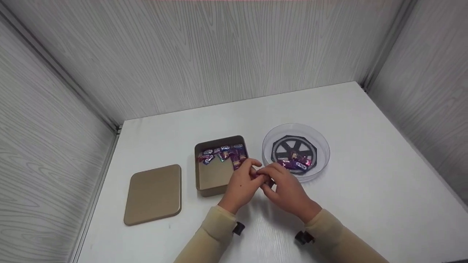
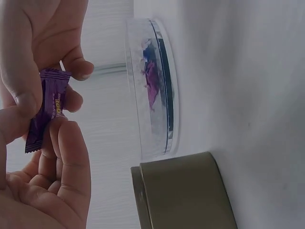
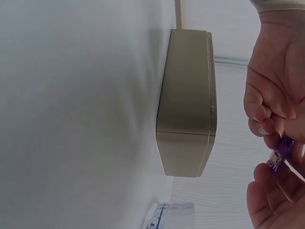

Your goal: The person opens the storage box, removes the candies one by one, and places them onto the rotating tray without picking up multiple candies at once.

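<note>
A small candy in a purple wrapper [image 2: 47,105] is pinched between both hands, above the table between the tin and the clear dish. My left hand [image 1: 241,184] grips one end, thumb and fingers curled around it. From the other side the fingers of my right hand [image 1: 287,188] pinch it too. In the head view the hands hide most of this candy. To the left, an uncovered gold tin [image 1: 214,191] has several wrapped candies [image 1: 225,151] along its far and right sides. A few more candies [image 1: 285,163] lie in the round clear dish [image 1: 321,168] at the right.
The gold tin lid [image 1: 153,193] lies flat on the white table [image 1: 351,204], left of the tin. Inside the clear dish is a dark wheel-shaped pattern [image 1: 291,141]. Grey wood-grain panels [image 1: 219,54] stand around the back and sides.
</note>
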Demonstrator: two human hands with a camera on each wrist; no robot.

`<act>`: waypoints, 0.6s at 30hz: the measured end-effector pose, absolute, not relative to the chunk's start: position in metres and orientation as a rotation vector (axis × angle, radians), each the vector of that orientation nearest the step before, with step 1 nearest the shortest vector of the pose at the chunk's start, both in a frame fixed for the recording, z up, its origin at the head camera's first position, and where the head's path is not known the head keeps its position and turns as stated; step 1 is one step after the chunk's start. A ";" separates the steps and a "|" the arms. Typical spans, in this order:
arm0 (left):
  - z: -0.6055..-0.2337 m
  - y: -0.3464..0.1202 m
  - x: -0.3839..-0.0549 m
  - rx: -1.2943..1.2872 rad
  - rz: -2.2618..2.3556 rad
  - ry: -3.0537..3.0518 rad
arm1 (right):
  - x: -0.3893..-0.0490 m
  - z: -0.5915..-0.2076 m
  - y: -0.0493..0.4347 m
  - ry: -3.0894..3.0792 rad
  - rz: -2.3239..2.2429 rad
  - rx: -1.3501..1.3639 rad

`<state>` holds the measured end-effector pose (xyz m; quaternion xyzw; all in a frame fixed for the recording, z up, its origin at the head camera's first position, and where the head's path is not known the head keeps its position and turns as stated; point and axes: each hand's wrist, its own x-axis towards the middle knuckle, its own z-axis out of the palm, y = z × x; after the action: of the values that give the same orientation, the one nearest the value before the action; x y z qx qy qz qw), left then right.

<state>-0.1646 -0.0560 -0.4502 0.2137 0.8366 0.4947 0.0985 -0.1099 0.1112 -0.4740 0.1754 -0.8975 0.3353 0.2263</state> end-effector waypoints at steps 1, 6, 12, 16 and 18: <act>-0.451 -0.056 -0.163 0.631 1.463 2.470 | -0.109 -0.475 0.112 -2.475 0.937 0.475; -0.453 -0.057 -0.161 0.644 1.464 2.456 | -0.107 -0.477 0.112 -2.482 1.007 0.430; -0.447 -0.060 -0.163 0.629 1.481 2.451 | -0.109 -0.474 0.112 -2.461 0.980 0.455; -0.447 -0.062 -0.164 0.662 1.477 2.457 | -0.112 -0.473 0.114 -2.441 0.929 0.486; -0.448 -0.064 -0.165 0.689 1.468 2.462 | -0.114 -0.473 0.116 -2.452 0.914 0.476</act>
<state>-0.1645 -0.0641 -0.4478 0.2326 0.8313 0.4956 0.0966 -0.1139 0.1162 -0.4735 0.1737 -0.8954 0.3335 0.2386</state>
